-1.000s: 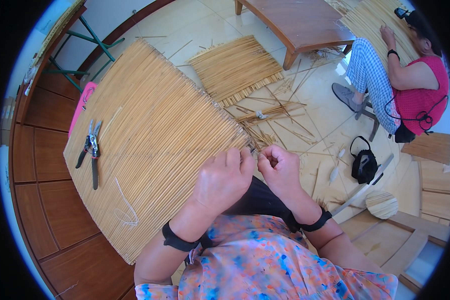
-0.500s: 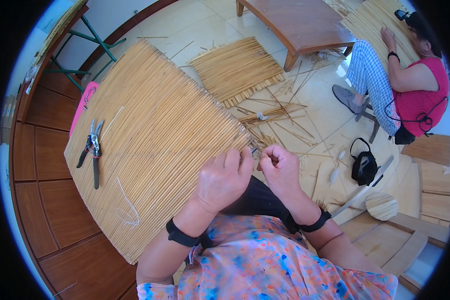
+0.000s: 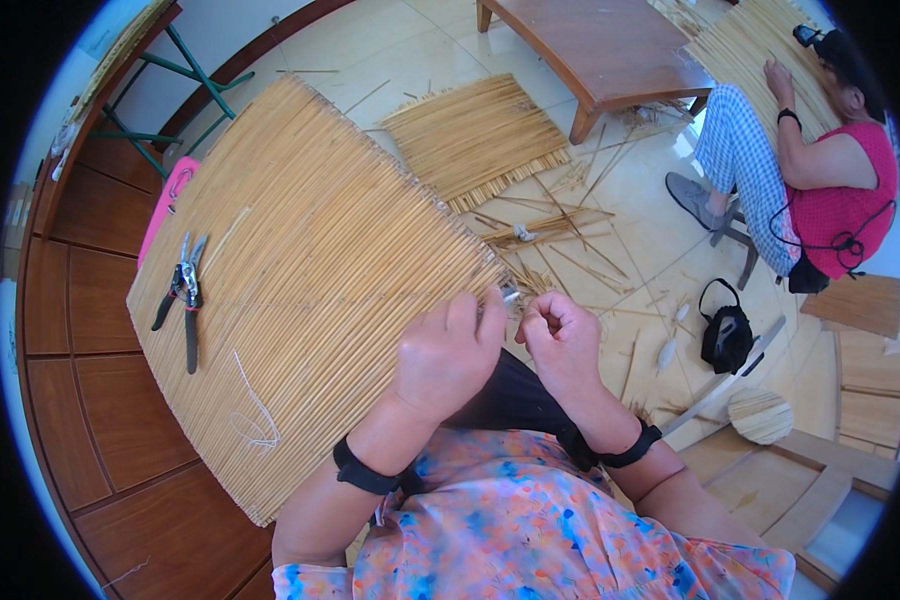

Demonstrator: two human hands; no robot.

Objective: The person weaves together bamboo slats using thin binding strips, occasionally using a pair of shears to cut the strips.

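Hold the mat still, go gently. The right hand pinches closed; left hand's grip, I can't tell.

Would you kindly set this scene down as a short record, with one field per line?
Left hand: at the right corner of the large stick mat; a small shiny thing shows by its fingers
Right hand: just right of it, curled; anything held is unclear
On the mat: pruning shears, loose white thread
Floor: smaller mat, black bag
Co-worker: seated, upper right
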